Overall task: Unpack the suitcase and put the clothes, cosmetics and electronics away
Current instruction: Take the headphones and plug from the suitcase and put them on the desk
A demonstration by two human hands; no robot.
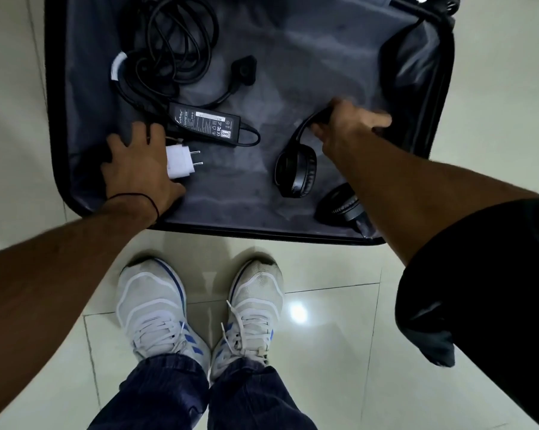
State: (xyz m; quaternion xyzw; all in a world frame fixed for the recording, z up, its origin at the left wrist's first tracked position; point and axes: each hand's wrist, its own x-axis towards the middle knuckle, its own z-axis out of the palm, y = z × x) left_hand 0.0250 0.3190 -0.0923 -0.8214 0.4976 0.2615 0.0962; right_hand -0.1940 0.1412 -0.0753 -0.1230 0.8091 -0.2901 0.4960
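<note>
Our right hand (346,125) grips the headphones (296,169) by their band, cups toward us. Our left hand (138,166), fingers spread, touches the white charger (181,161) just to its right.

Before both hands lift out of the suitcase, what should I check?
1. Right hand grips headphones by the headband: ok.
2. Left hand closed round white charger: not ok, fingers are spread over it.
3. Headphones apart from black adapter and its cord: ok.
4. Charger prongs clear of the adapter's cord: ok, a gap shows.
5. Coiled cable untangled from the adapter: cannot tell.
6. Suitcase lies open: ok.
</note>
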